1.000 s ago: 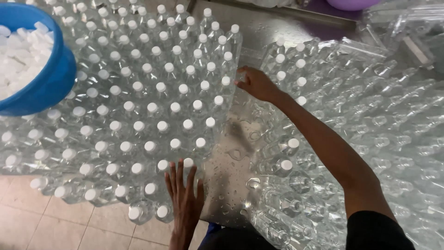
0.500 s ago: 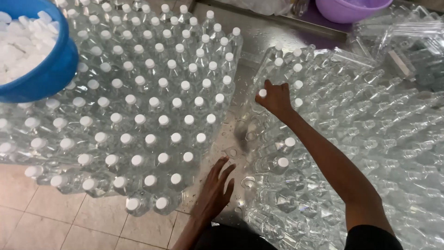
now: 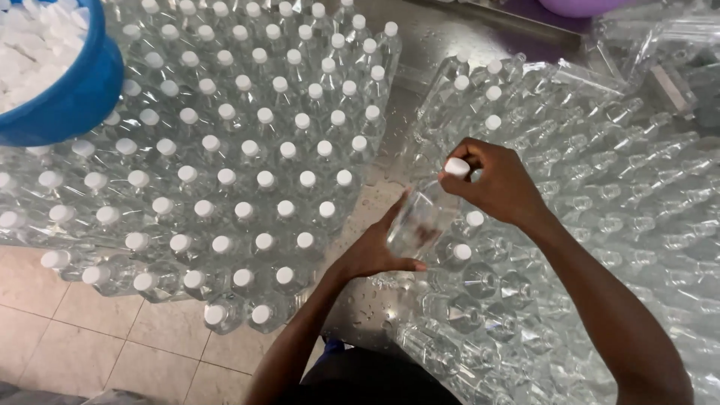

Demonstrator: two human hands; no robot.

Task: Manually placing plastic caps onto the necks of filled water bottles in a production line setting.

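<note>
Clear bottle point(image 3: 420, 219): held tilted above the wet metal table point(image 3: 375, 196), between the capped bottles point(image 3: 247, 157) and uncapped bottles point(image 3: 600, 195). Left hand point(image 3: 373, 251) cups its base; right hand point(image 3: 499, 184) pinches the white cap point(image 3: 457, 166). Judgement: seat cap square, steady base, twist firmly.

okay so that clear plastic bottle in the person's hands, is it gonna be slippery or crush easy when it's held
The clear bottle looks thin-walled, so it may dent under a firm squeeze. Droplets on the metal table suggest it could be wet and slippery. The left hand cradles it while the right hand grips its white cap.
</note>
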